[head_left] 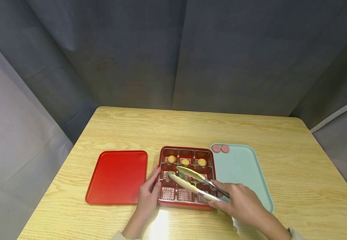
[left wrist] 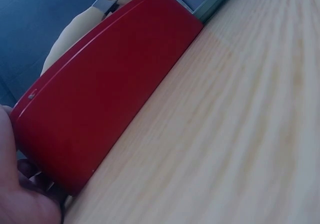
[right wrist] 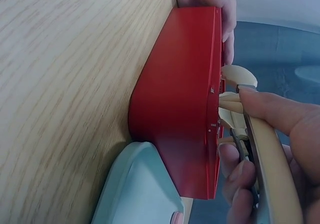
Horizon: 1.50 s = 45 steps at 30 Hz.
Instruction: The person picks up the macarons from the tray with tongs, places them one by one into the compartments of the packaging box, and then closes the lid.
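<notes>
My right hand (head_left: 240, 201) grips metal tongs (head_left: 204, 193) with cream scalloped ends, reaching over the red divided box (head_left: 188, 207). Their tips spread over its middle row. A small green piece (head_left: 170, 174) lies right at the nearer tip, in the middle-left compartment. Another green piece (head_left: 181, 175) shows between the tong arms. Three round yellow pieces (head_left: 201, 162) sit one to a compartment in the back row. My left hand (head_left: 148, 193) rests against the box's left side, fingers along the wall and thumb at the rim. The tongs partly hide the right-hand compartments.
A flat red tray (head_left: 118, 176) lies left of the box. To its right, close against it, is a pale green tray (head_left: 239, 163) with two pink discs (head_left: 220, 148) in its back left corner. The wooden table (head_left: 197, 126) ends at grey curtains (head_left: 131, 60) behind.
</notes>
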Available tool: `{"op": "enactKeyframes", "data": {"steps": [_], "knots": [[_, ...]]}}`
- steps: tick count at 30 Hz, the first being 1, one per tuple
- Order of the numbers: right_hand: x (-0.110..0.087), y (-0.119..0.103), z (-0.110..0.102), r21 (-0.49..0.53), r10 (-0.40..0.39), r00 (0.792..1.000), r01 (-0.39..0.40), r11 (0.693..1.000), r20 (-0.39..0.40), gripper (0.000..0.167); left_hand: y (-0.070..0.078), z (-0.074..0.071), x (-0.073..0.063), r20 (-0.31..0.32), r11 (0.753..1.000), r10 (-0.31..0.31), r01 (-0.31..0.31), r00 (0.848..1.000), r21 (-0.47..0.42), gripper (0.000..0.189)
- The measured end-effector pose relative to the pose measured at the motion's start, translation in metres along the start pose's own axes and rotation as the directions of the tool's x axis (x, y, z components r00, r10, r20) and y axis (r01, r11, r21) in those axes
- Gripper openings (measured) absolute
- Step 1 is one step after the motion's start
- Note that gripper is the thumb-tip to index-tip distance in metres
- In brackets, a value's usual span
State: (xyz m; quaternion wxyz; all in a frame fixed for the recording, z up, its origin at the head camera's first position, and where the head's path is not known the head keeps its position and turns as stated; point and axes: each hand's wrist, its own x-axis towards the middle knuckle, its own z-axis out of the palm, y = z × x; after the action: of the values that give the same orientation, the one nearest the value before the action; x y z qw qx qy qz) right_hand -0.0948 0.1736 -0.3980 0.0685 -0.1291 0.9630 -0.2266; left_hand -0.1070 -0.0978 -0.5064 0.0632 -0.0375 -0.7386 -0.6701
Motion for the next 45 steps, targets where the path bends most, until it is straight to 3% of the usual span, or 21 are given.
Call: {"op": "enactKeyframes", "data": {"steps": [11,18,27,38,45], "knots": [[0.001,0.008,-0.008,-0.009,0.004,0.998,-0.004,1.0,-0.06,0.066,0.0,0.0,0.0,0.0,1.0,-0.005,0.005,1.0,-0.008,0.05],[0.0,0.019,-0.014,-0.032,-0.021,0.989,0.017,0.999,-0.146,0.063,0.001,0.0,0.0,0.0,1.0,-0.015,0.015,1.0,-0.026,0.05],[0.003,0.042,-0.022,-0.03,0.057,0.982,-0.064,0.998,-0.181,0.069,0.001,0.0,0.0,0.003,1.0,-0.016,0.016,1.0,-0.018,0.05],[0.006,0.075,-0.02,-0.035,0.086,0.968,-0.097,0.995,-0.237,0.069,0.001,0.0,0.0,0.008,1.0,-0.015,0.016,1.0,-0.024,0.049],[0.005,0.085,-0.021,-0.021,0.14,0.966,-0.148,0.989,-0.218,0.071,0.001,0.0,0.0,0.008,1.0,-0.016,0.016,1.0,-0.018,0.049]]}}
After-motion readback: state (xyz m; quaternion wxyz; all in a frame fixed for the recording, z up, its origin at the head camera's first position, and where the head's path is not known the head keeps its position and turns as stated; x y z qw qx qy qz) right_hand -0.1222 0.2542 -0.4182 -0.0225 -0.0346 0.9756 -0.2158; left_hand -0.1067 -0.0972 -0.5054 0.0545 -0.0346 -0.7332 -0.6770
